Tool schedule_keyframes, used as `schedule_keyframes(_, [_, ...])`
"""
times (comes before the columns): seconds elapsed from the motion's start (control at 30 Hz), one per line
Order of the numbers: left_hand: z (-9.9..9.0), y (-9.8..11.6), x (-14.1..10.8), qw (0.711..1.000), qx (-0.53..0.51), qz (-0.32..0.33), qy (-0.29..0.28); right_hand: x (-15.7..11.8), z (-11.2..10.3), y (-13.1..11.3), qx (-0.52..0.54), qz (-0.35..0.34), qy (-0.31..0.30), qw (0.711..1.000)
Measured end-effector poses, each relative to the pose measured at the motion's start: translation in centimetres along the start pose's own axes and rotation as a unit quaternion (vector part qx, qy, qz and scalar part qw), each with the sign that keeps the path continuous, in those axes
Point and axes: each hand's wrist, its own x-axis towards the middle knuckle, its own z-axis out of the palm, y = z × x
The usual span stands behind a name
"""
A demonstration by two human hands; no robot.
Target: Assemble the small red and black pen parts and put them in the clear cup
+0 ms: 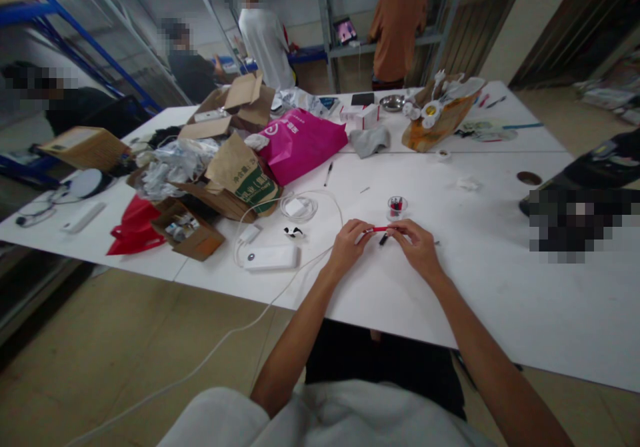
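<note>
My left hand (351, 241) and my right hand (416, 245) meet over the table, pinching opposite ends of a slim red pen (382, 229). It is held level, and its ends are hidden by my fingers. Just beyond it stands a small clear cup (397, 208) with red and black pieces inside, too small to name. A short black piece (383, 239) lies on the table beneath the pen. Part of a thin grey object (437, 243) shows beside my right hand.
Left of my hands, a white power bank (271, 257) and a coiled white cable (299, 208) lie on the white table (400, 300). Farther back are a magenta bag (305, 143), cardboard boxes (187, 233) and a black pen (329, 174). Several people are around the table.
</note>
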Motion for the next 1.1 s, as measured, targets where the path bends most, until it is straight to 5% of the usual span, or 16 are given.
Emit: schedule_keyframes(1.1, [-0.06,0.1,0.2,0.997,0.0,0.065,0.034,-0.35,0.08,-0.88,-0.003,0.075,-0.025,0.997])
